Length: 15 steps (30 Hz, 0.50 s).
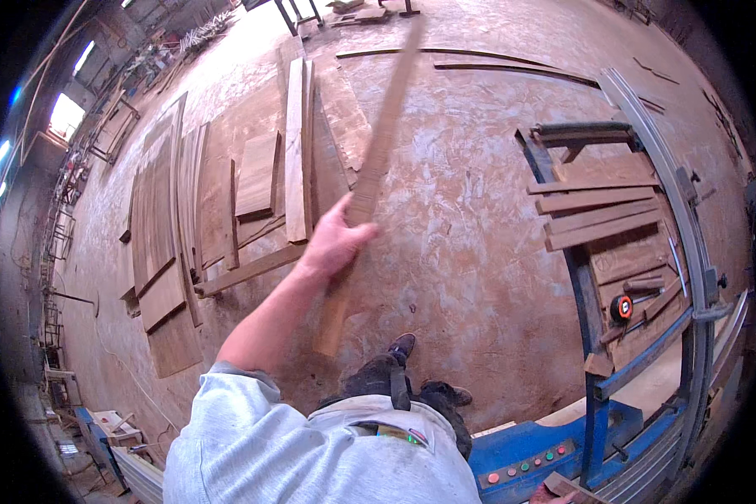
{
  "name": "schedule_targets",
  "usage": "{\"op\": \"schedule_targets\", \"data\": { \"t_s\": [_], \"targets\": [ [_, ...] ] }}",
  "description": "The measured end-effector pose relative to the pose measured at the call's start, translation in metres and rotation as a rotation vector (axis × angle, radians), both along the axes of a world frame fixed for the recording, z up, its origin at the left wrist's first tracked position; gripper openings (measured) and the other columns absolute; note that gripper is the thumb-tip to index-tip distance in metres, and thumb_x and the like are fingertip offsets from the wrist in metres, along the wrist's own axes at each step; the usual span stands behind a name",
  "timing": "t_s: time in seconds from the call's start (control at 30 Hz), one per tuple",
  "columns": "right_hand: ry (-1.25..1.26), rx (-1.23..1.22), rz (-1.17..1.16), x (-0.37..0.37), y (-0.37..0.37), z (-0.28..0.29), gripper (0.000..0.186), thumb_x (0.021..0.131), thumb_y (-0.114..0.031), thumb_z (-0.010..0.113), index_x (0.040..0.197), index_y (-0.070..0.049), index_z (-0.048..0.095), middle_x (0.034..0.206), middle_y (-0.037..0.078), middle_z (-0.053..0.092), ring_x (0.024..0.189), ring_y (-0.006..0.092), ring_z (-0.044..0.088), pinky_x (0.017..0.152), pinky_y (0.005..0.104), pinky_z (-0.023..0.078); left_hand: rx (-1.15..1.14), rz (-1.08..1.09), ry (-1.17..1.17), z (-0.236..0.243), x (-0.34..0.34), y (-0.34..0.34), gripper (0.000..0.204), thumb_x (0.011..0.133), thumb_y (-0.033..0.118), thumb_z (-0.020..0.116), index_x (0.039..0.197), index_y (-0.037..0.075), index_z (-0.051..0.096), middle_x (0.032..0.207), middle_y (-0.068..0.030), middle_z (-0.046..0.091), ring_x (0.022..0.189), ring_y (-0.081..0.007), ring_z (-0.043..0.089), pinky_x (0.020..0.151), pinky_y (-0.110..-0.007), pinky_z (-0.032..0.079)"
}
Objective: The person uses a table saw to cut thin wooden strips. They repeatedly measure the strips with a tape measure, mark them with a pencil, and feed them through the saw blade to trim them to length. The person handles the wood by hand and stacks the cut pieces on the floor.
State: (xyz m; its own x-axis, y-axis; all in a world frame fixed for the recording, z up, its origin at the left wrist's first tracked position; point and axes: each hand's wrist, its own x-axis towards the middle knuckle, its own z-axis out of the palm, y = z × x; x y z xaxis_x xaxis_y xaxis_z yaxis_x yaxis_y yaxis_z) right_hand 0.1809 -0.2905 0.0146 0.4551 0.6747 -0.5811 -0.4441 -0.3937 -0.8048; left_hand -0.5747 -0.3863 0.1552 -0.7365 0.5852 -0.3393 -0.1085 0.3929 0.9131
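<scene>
My left hand (338, 242) is closed around a long, narrow wooden plank (386, 122), held diagonally over the floor, its far end near the top of the view and its near end above my shoes (401, 346). At the bottom edge on the right, a small reddish-pink shape beside a brown piece may be part of my right hand; I cannot make out its fingers or what it holds.
Stacked boards (151, 235) lie on the dusty floor (479, 252) at left. At right, a blue metal machine (596, 433) with buttons and a rail (647, 126) carries wood strips (596, 202) and an orange-black tape measure (621, 308). More timber and racks line the far edges.
</scene>
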Motion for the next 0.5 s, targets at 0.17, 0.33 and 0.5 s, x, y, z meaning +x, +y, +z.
{"op": "schedule_targets", "data": {
  "t_s": [0.17,0.33,0.5],
  "targets": [
    [-0.051,-0.092,0.039,-0.013,-0.002,0.008,0.062,0.087,-0.064,0.05,0.12,-0.012,0.06,0.118,0.011,0.065,0.105,0.0337,0.062,0.085,0.0505,0.054,-0.196,0.249,0.552,-0.101,-0.154,-0.062,0.074,0.078,0.031,0.074,0.139,0.001,0.044,0.106,-0.0213,0.069,0.099,-0.0329,0.067,0.088,-0.041,0.052],
    [0.013,-0.174,0.081,0.014,-0.003,0.008,0.071,0.089,-0.073,0.038,0.118,-0.012,0.06,0.107,0.01,0.067,0.082,0.0291,0.064,0.062,0.0419,0.054,-0.712,0.403,0.683,-0.11,-0.216,-0.075,0.073,0.083,0.041,0.069,0.142,0.007,0.042,0.106,-0.0254,0.067,0.102,-0.0408,0.065,0.089,-0.049,0.05],
    [-0.055,-0.248,-0.051,-0.039,-0.004,0.037,0.067,0.089,-0.074,0.036,0.108,-0.016,0.062,0.085,0.007,0.067,0.047,0.0192,0.051,0.03,0.0261,0.031,-0.892,0.413,0.637,-0.116,-0.245,-0.064,0.063,0.088,0.043,0.064,0.14,0.014,0.044,0.113,-0.0266,0.062,0.106,-0.0437,0.062,0.088,-0.052,0.051]
  ]
}}
